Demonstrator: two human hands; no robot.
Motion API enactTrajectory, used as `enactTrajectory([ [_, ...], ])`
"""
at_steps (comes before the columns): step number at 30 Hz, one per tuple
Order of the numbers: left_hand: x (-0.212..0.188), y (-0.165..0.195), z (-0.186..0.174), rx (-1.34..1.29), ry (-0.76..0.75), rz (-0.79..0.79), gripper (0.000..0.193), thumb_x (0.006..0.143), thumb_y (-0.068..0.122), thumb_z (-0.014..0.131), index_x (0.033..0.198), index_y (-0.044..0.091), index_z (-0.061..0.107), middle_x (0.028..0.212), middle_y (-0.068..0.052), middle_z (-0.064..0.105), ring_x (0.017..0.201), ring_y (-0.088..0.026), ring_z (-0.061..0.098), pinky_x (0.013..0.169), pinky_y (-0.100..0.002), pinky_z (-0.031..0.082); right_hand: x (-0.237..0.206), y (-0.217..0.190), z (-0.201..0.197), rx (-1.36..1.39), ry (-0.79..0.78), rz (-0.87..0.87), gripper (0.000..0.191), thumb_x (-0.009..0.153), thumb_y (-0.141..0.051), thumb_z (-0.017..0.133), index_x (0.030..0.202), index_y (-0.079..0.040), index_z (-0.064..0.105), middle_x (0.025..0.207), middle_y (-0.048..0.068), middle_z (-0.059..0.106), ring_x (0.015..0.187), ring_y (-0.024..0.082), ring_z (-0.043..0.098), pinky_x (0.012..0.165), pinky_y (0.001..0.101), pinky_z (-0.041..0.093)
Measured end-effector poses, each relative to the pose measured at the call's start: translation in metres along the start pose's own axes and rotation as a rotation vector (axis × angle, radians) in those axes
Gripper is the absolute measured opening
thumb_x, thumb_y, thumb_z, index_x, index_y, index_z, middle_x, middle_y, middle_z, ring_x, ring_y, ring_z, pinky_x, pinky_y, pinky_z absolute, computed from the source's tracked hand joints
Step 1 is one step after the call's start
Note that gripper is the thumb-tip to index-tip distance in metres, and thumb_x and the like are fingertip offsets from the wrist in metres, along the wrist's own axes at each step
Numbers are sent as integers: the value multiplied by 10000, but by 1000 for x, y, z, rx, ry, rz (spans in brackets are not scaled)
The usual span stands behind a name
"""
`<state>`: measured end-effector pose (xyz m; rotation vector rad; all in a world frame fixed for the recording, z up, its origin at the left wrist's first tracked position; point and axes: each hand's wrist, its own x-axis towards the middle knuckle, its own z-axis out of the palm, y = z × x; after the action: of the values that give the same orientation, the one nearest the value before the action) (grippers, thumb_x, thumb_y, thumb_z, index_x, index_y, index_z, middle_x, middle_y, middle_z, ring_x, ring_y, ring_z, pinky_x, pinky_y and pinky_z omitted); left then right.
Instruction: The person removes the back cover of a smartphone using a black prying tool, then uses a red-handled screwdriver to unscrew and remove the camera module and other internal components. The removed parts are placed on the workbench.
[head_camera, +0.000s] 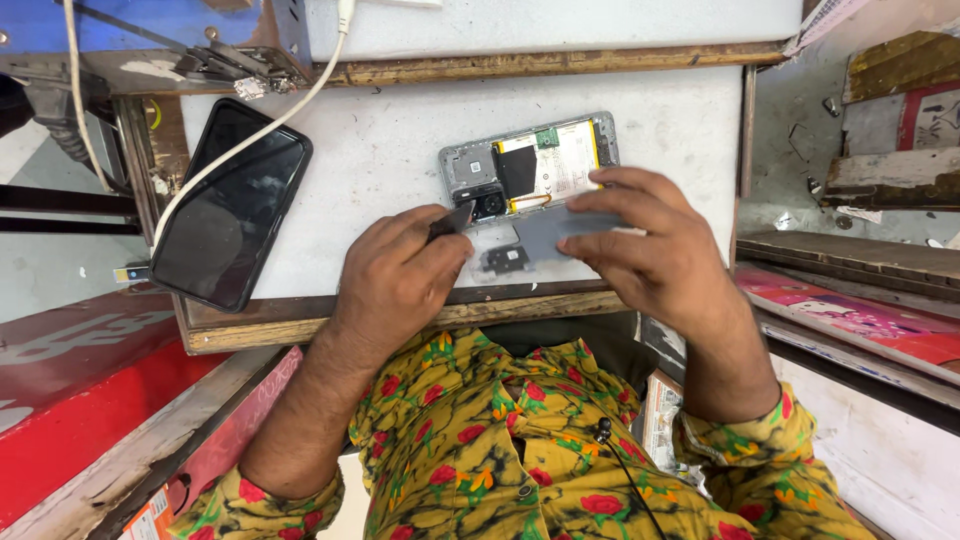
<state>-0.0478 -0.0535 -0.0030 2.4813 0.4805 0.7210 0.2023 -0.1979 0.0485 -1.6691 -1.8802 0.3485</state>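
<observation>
Two hands are recorded at work over a white bench top (400, 160). An opened phone (528, 165), back removed, with battery and circuit board exposed, is laid face down at twelve o'clock of the hands. The left hand (400, 275) is closed around a small dark tool (452, 220), its tip directed toward the camera corner of the opened phone. The right hand (650, 245) is clasped on a flat grey plate (550, 232), held just above the bench at six o'clock of the phone. A small dark bracket (507, 259) is noted on the bench between the hands. A second phone (232, 205), screen dark, is placed at nine o'clock, crossed by a white cable (262, 133).

Handling, as judged: the tool is best applied shallowly and kept off the battery; the grey plate is best held level, so that the loose bracket is not knocked.
</observation>
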Motion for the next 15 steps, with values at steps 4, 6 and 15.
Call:
enactTrajectory([
  [4,-3,0,1,-23,-12,-32,207,871,71,818,1055,74,723,1067,-118,710,1026,-294,701,866,-416,566,-17,6,8,92,-14,32,318,783,-14,813,1075,-134,780,1194,59,725,1219,304,657,1064,422,539],
  [6,-3,-1,3,-31,-7,-35,221,878,63,813,1081,61,726,1061,-115,704,1036,-298,703,872,-421,568,-23,9,13,68,-15,32,345,758,3,791,1071,-144,786,1188,46,731,1182,268,677,1116,477,509],
  [15,-13,-15,-5,46,6,-94,430,844,-131,676,1238,42,681,1220,-169,710,1057,-290,721,911,-384,617,-41,16,30,49,5,47,354,742,-18,795,1059,-176,789,1191,30,733,1194,266,668,1169,521,446],
])
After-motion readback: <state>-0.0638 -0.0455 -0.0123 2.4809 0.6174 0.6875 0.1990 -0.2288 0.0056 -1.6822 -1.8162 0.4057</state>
